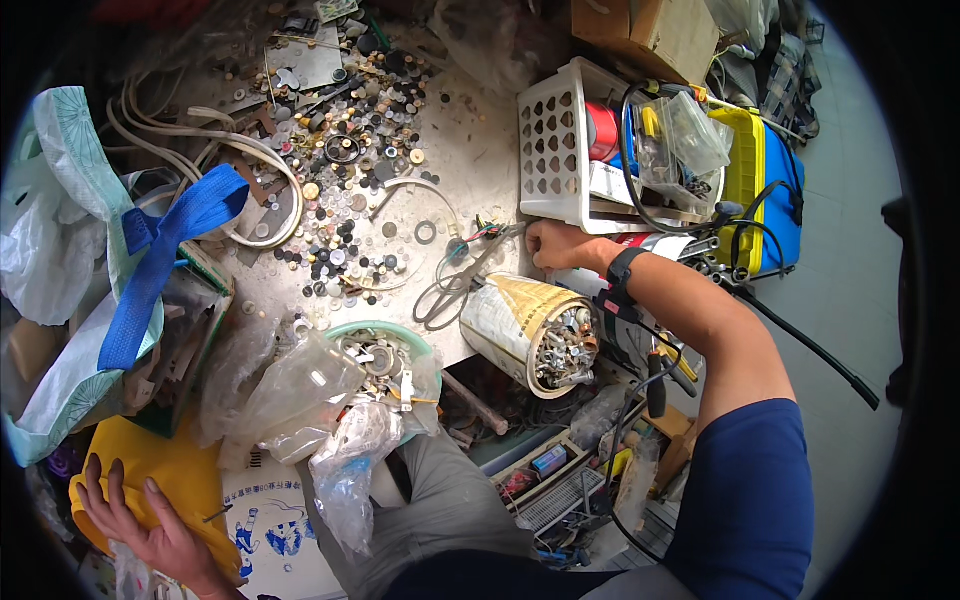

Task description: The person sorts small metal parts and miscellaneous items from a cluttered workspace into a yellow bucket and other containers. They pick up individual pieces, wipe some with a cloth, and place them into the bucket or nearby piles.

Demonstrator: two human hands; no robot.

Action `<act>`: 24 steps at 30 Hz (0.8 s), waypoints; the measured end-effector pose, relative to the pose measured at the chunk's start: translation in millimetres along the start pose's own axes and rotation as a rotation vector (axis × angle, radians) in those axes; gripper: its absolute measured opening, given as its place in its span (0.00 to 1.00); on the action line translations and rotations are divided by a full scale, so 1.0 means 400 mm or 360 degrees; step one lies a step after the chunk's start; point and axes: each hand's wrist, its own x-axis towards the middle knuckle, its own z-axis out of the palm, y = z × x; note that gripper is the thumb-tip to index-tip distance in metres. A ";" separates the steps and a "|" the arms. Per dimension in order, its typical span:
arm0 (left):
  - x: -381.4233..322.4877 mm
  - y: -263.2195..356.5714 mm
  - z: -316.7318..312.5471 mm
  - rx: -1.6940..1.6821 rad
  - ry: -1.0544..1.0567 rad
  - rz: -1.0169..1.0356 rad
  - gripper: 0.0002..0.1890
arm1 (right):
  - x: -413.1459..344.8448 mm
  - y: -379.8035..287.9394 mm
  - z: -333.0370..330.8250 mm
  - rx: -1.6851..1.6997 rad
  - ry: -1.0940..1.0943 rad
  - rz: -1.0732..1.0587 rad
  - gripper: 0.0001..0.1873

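Note:
My right hand (pixel 553 245) reaches to the near side of a white plastic basket (pixel 551 142), its fingers curled beside the handles of scissors (pixel 480 262) or a similar tool; its fingertips are partly hidden, so I cannot tell whether it grips anything. Just below it, a tin can (pixel 499 322) full of screws and metal fittings (pixel 566 351) lies tilted towards me. My left hand (pixel 150 525) is at the lower left, fingers spread, over a yellow container (pixel 142 480), holding nothing visible. Many loose buttons (pixel 337 187) and washers are scattered across the worktop (pixel 465 135).
A green bowl (pixel 420 341) of metal parts and plastic bags (pixel 300 390) stands at the worktop's near edge. Coiled white cable (pixel 289 225) and a bag with a blue strap (pixel 150 285) are left. A blue and yellow toolbox (pixel 772 202) is right; trays (pixel 559 465) lie below.

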 end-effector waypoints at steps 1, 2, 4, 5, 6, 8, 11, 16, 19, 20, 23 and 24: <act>-0.001 -0.001 0.002 -0.0006 0.0002 -0.0008 0.15 | -0.008 0.014 -0.012 -0.0143 0.0018 -0.0191 0.10; -0.002 -0.003 0.003 -0.0008 -0.0004 -0.0021 0.15 | -0.016 0.026 -0.026 -0.0285 0.0030 -0.0382 0.10; -0.004 -0.006 0.006 -0.0027 -0.0013 -0.0033 0.15 | -0.029 0.038 -0.049 -0.0662 -0.0095 -0.0410 0.10; -0.004 -0.007 0.007 -0.0045 -0.0016 -0.0047 0.16 | -0.034 0.039 -0.053 -0.0736 -0.0061 -0.0466 0.11; -0.003 -0.008 0.008 -0.0014 -0.0014 -0.0027 0.16 | -0.040 0.037 -0.051 -0.0840 -0.0041 -0.0449 0.11; -0.001 -0.008 0.008 0.0004 0.0002 0.0032 0.16 | -0.044 0.030 -0.040 -0.1017 0.0058 -0.0449 0.13; 0.000 -0.005 0.001 0.0233 0.0003 0.0080 0.16 | -0.033 0.018 -0.012 -0.1177 0.0151 -0.0452 0.16; -0.006 0.001 -0.005 -0.0055 -0.0041 -0.0100 0.16 | 0.006 0.015 0.018 -0.1262 -0.0026 -0.0222 0.21; -0.007 0.007 -0.003 0.0003 -0.0030 -0.0098 0.15 | 0.015 0.012 0.021 -0.1281 0.0023 -0.0214 0.19; -0.005 0.011 -0.004 -0.0028 -0.0026 -0.0103 0.15 | 0.015 0.010 0.021 -0.1270 0.0039 -0.0220 0.18; 0.004 0.025 -0.007 -0.0098 0.0001 -0.0113 0.16 | 0.007 0.009 0.012 -0.1281 0.0070 -0.0224 0.20; 0.008 0.031 -0.008 -0.0110 0.0013 -0.0080 0.16 | 0.004 0.010 0.006 -0.1288 0.0087 -0.0232 0.21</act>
